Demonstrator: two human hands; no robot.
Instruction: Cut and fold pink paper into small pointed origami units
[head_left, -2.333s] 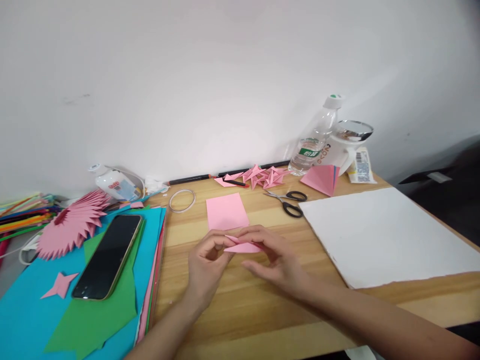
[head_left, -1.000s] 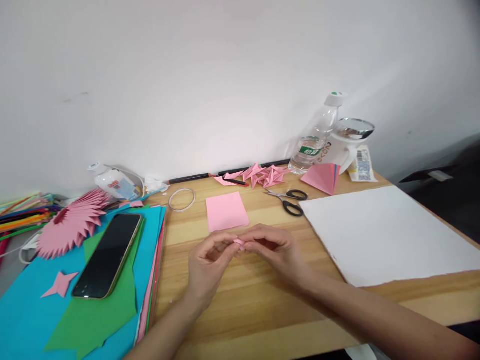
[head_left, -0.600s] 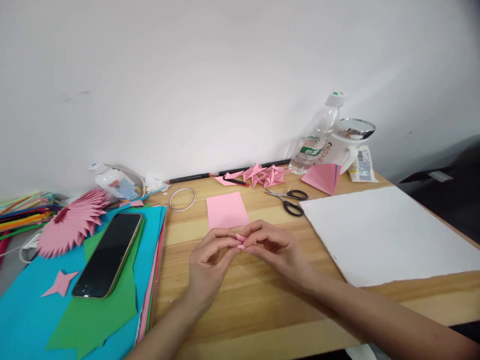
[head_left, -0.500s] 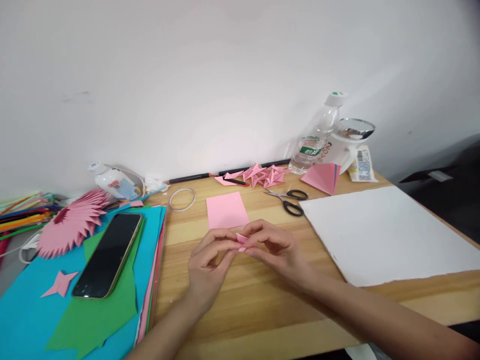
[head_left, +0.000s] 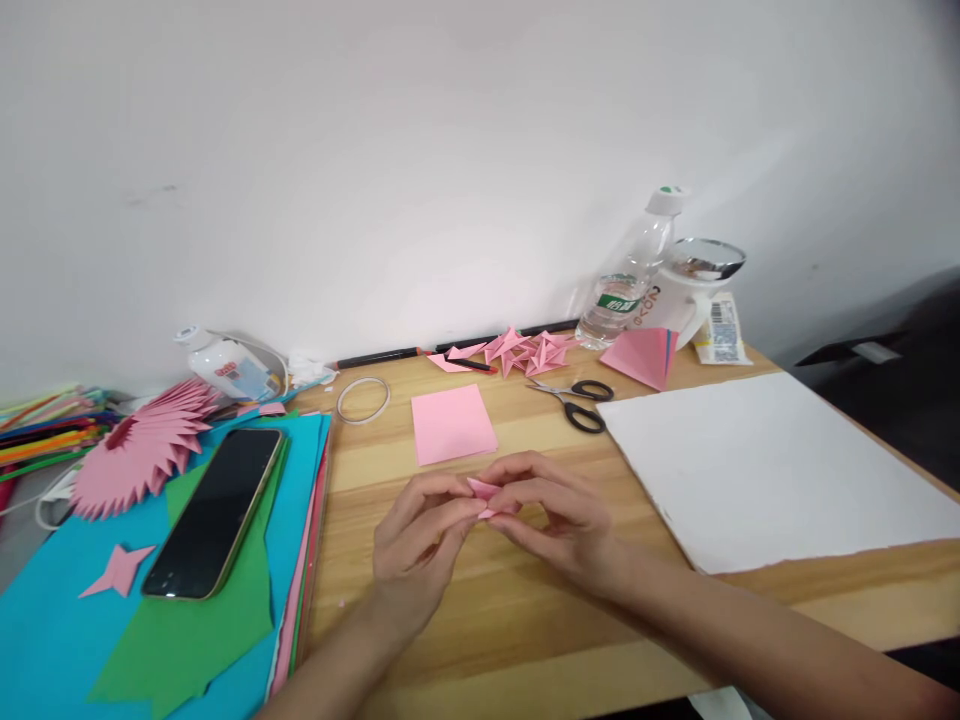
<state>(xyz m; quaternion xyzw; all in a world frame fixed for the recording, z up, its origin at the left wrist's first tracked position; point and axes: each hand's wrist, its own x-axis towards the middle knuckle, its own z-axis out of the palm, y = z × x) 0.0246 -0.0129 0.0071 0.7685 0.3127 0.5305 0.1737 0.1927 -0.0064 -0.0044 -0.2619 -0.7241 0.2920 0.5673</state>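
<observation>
Head view: wooden desk (head_left: 480, 620) against white wall (head_left: 420, 150), both hands (head_left: 420, 545) (head_left: 559, 515) pinching folded pink paper (head_left: 484, 492)

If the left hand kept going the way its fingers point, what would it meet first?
Probably the right hand: the left hand points right and slightly away, both pinching the folded pink piece. Depth is unclear.

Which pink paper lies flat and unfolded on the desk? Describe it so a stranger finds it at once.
Start at the wooden desk and look just beyond the left hand and right hand. The flat pink square sheet lies there, between the tape ring and the black scissors. Unlike the folded pink pieces near the wall, it is smooth and uncreased.
</observation>
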